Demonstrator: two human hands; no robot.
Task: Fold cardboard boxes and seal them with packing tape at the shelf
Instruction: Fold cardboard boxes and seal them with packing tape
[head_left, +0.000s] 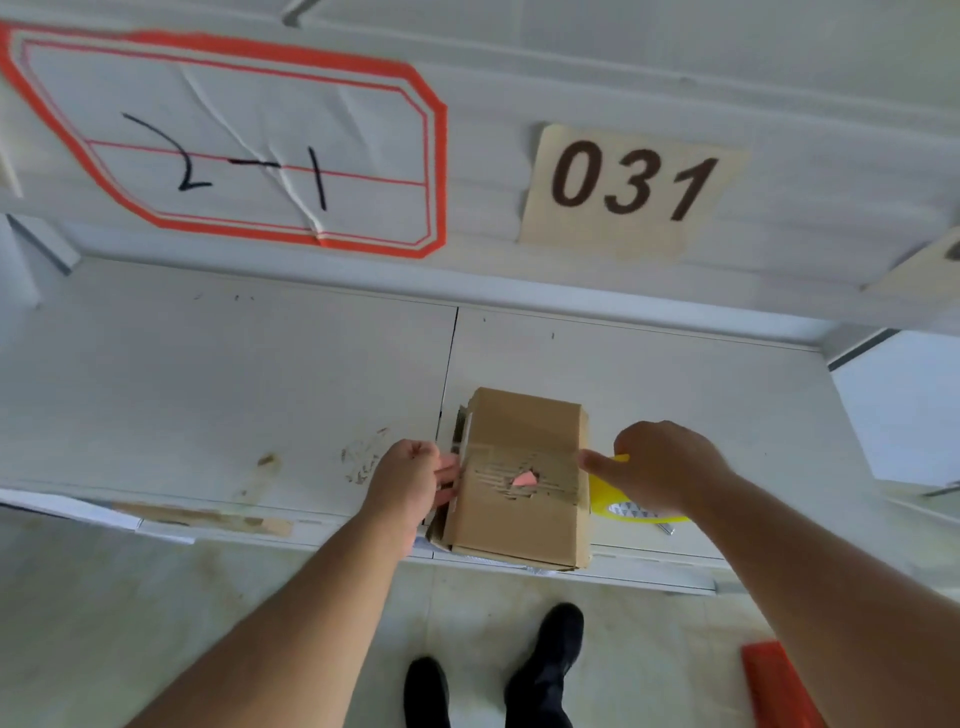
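A small brown cardboard box (524, 478) lies on the white shelf (208, 395) at its front edge, with a torn patch on top that shows pink. My left hand (410, 480) presses against the box's left side, its fingers at the side flap. My right hand (660, 465) grips a yellow roll of packing tape (623, 506) just right of the box, with the thumb touching the box's right top edge. Most of the roll is hidden under the hand.
Above the shelf hang a red-bordered label marked "2-1" (249, 150) and a beige tag "031" (631, 184). Old tape residue (208, 514) marks the shelf's front left. My black shoes (545, 670) stand on the floor below, and a red object (779, 686) lies at the lower right.
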